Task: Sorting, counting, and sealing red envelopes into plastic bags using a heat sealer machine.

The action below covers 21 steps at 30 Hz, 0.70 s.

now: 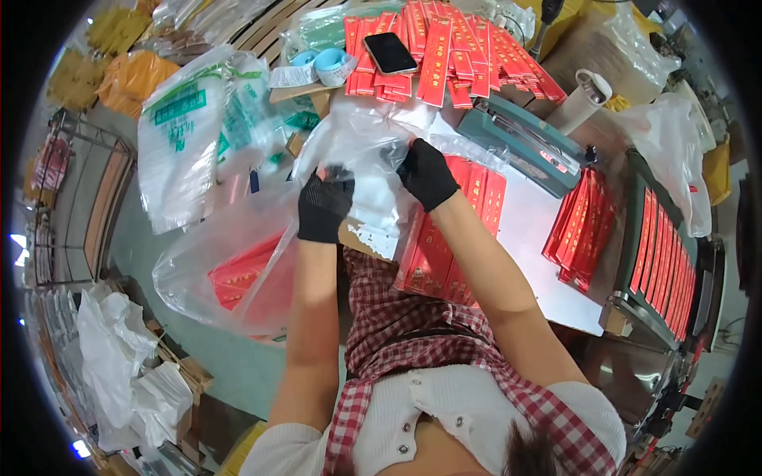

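Note:
Both my hands wear black gloves and grip a clear plastic bag (357, 131) above the table's front edge. My left hand (325, 206) is closed on the bag's near left side. My right hand (429, 174) pinches its right side, with the fingertips partly covered by the film. Beneath my right forearm lies a stack of red printed paper strips (432, 254), partly hidden by the arm. Left of my left forearm hangs a large clear bag (182, 274) with red strips (242, 274) inside.
A heat sealer (520, 147) stands right of my hands. A phone (390, 54) rests on heaped red strips (436, 59) at the back, near blue tape rolls (333, 63). More red strips (583, 226) lie right. Packs of plastic bags (178, 143) sit left, beyond them a wire rack (83, 206).

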{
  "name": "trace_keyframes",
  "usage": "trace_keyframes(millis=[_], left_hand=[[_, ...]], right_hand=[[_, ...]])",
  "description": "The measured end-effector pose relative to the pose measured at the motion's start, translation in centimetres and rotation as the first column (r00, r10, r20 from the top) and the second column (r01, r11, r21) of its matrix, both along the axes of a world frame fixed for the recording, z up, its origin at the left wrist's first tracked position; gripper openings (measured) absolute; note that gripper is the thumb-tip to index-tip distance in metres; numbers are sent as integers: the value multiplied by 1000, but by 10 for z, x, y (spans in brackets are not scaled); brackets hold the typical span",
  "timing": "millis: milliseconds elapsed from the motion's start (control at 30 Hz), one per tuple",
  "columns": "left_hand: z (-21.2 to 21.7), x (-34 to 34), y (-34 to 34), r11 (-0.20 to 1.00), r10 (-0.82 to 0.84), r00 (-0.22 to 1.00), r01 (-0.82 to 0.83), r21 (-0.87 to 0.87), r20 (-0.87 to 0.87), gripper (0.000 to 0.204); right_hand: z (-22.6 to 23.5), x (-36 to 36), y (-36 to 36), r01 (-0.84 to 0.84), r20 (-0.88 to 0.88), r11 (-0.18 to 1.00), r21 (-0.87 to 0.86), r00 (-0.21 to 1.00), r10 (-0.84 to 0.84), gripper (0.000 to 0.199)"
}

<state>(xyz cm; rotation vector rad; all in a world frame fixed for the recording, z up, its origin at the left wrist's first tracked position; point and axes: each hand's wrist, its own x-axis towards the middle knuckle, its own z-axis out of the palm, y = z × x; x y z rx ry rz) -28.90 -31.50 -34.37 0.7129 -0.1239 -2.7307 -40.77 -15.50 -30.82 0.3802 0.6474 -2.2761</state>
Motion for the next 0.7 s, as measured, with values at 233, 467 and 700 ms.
trace_keyframes(millis=[233,467,700], left_hand=[[-39,29,-19,853,-107,991,52,-520,-77,28],[38,70,118,-596,363,931,266,-758,42,45],[11,46,189,-617,224,849,504,-605,479,71]], right_hand=[[-8,-5,-5,407,-741,654,638,556,376,13],[-14,0,156,914,-782,-99,393,389,487,48],[-48,-54,191,480,-517,193,856,791,327,69]])
